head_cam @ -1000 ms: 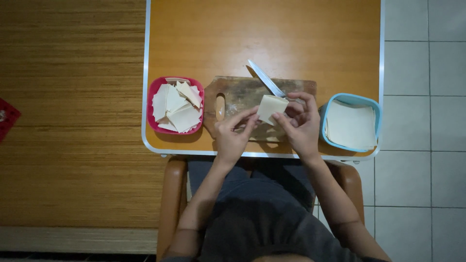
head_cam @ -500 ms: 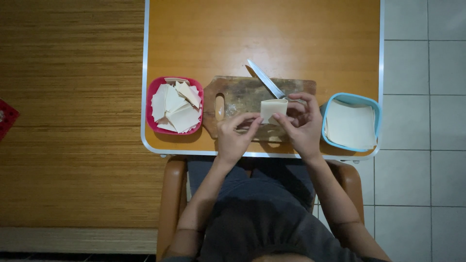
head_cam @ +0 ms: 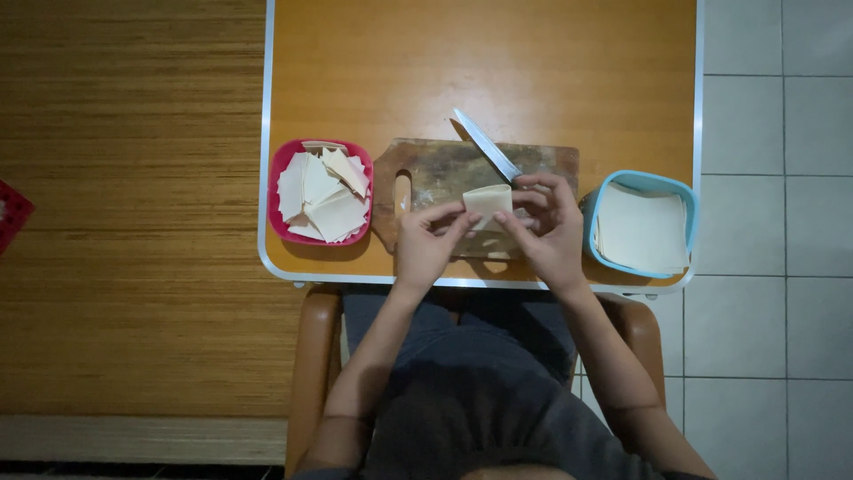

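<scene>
— Nearest, then? 
— Left hand (head_cam: 429, 242) and right hand (head_cam: 546, 227), both pinched onto one pale, thin dough sheet (head_cam: 489, 203), held just above a worn wooden board (head_cam: 444, 178).
— Farther? 
— Knife (head_cam: 485, 144) resting across that board's back edge.

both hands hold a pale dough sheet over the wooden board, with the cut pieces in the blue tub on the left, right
Not quite. In the head view the left hand and right hand do hold the pale folded dough sheet over the brown wooden cutting board, but the cut pieces on the left lie in a pink square tub, not a blue one.
</scene>
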